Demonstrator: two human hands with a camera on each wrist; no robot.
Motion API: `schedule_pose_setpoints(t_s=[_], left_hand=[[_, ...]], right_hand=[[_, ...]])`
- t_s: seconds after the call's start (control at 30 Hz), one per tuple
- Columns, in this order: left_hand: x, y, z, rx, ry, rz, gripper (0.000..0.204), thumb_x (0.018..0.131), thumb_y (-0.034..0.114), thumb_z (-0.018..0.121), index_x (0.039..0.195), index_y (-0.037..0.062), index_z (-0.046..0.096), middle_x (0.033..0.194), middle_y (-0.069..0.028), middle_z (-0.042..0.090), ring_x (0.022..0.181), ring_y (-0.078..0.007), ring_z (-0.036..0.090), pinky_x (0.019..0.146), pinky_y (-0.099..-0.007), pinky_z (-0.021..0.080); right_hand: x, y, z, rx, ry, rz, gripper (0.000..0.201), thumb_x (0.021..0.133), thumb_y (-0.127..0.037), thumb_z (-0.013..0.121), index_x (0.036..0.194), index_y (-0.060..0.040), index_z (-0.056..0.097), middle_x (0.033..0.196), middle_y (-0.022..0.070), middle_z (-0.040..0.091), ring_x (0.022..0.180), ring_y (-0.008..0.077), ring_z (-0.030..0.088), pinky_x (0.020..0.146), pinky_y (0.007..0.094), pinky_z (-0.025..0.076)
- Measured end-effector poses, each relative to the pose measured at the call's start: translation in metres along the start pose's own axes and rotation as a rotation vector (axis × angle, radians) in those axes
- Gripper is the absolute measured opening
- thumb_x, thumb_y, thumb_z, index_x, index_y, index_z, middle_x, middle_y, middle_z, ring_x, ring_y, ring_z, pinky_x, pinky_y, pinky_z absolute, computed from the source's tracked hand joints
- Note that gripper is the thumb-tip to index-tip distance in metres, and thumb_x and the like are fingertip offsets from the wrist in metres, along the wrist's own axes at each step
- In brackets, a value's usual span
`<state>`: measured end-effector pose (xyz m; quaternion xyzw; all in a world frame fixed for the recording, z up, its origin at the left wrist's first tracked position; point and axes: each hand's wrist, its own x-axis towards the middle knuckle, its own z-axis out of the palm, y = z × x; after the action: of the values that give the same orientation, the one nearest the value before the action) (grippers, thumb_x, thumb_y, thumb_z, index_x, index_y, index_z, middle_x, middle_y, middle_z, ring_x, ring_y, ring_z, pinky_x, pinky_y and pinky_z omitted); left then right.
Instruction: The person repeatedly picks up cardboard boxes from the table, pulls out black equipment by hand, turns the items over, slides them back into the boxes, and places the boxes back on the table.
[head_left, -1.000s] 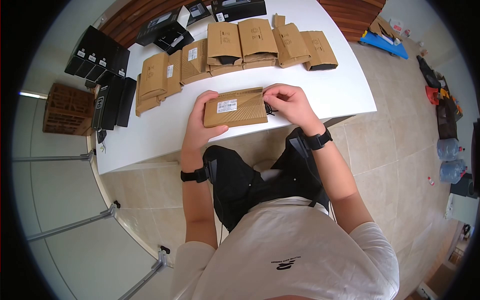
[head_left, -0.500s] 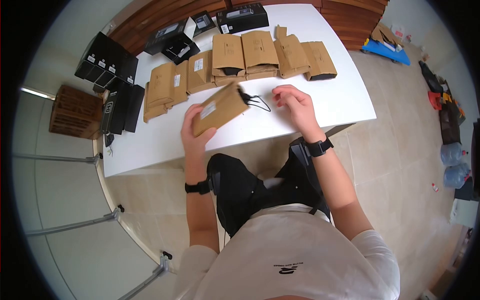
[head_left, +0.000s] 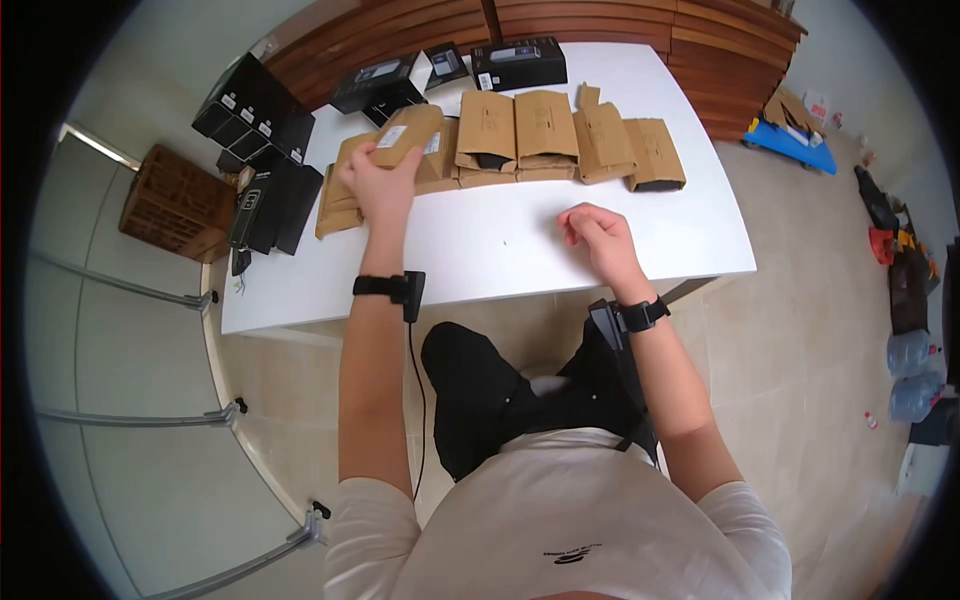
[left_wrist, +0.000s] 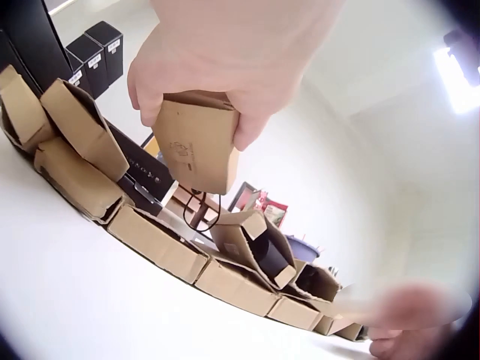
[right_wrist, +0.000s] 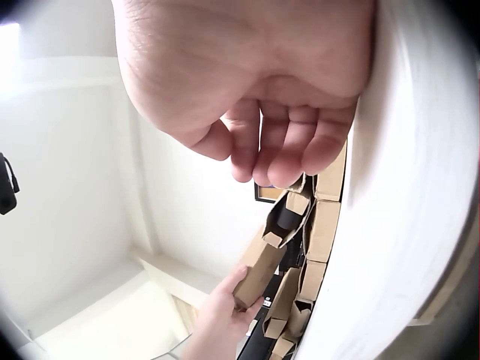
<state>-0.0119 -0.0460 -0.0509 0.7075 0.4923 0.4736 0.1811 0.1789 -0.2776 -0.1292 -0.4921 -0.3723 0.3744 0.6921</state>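
Observation:
My left hand (head_left: 382, 192) grips a flat brown cardboard box (head_left: 412, 125) with a white label, thumb on one side and fingers on the other. It holds the box over the left part of a row of similar cardboard boxes (head_left: 487, 130). In the left wrist view a thin black cord loop (left_wrist: 212, 223) hangs below the held box. My right hand (head_left: 605, 245), fingers loosely curled and holding nothing, hovers near the front right of the white table (head_left: 480, 250). In the right wrist view its fingertips (right_wrist: 285, 171) overlap the cardboard row.
Black boxes (head_left: 262, 115) are stacked on the table's left side, and more black boxes (head_left: 520, 65) stand at the back. Several cardboard boxes have open ends showing something black inside. Beyond the table's right side, a blue dolly (head_left: 790, 147) stands on the floor.
The left hand has carried the cardboard box from the table's front away to the left boxes. The right hand has let go of the black cord and drawn slightly right.

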Motion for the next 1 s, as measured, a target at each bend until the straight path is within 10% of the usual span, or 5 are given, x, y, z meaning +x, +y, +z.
schedule_pose_setpoints(t_s=[0.23,0.6,0.77,1.0], left_hand=[[-0.015,0.003,0.025,0.459,-0.340,0.061,0.070,0.089,0.052,0.062,0.132,0.0000,0.047,0.126,-0.0275,0.048,0.124,-0.0438,0.044,0.103,-0.0498,0.040],[0.022,-0.023,-0.024,0.655,-0.135,0.380,0.058,0.087,0.048,0.063,0.119,-0.0003,0.058,0.120,-0.0256,0.053,0.117,-0.0423,0.047,0.100,-0.0492,0.040],[0.040,-0.035,-0.032,0.817,-0.358,-0.076,0.079,0.078,0.050,0.071,0.135,0.0016,0.045,0.131,-0.0231,0.050,0.126,-0.0400,0.045,0.106,-0.0467,0.038],[0.044,-0.038,-0.037,0.729,-0.373,-0.227,0.085,0.075,0.050,0.073,0.139,0.0034,0.041,0.137,-0.0218,0.047,0.125,-0.0375,0.049,0.102,-0.0456,0.045]], right_hand=[[-0.002,-0.002,0.002,-0.091,0.017,0.007,0.020,0.094,-0.014,0.057,0.087,-0.0007,0.070,0.079,-0.0007,0.064,0.072,0.0073,0.055,0.070,0.0226,0.046],[-0.003,-0.009,0.008,-0.123,-0.003,0.019,0.018,0.093,-0.012,0.057,0.088,0.0001,0.070,0.083,0.0007,0.066,0.073,0.0085,0.058,0.070,0.0236,0.049],[-0.002,-0.003,0.007,-0.131,-0.011,0.010,0.018,0.093,-0.013,0.058,0.087,0.0002,0.070,0.082,0.0005,0.065,0.073,0.0085,0.058,0.069,0.0234,0.048],[-0.005,-0.010,0.007,-0.141,0.003,0.006,0.019,0.096,-0.011,0.056,0.088,0.0011,0.068,0.081,0.0005,0.063,0.073,0.0080,0.056,0.070,0.0236,0.046]])
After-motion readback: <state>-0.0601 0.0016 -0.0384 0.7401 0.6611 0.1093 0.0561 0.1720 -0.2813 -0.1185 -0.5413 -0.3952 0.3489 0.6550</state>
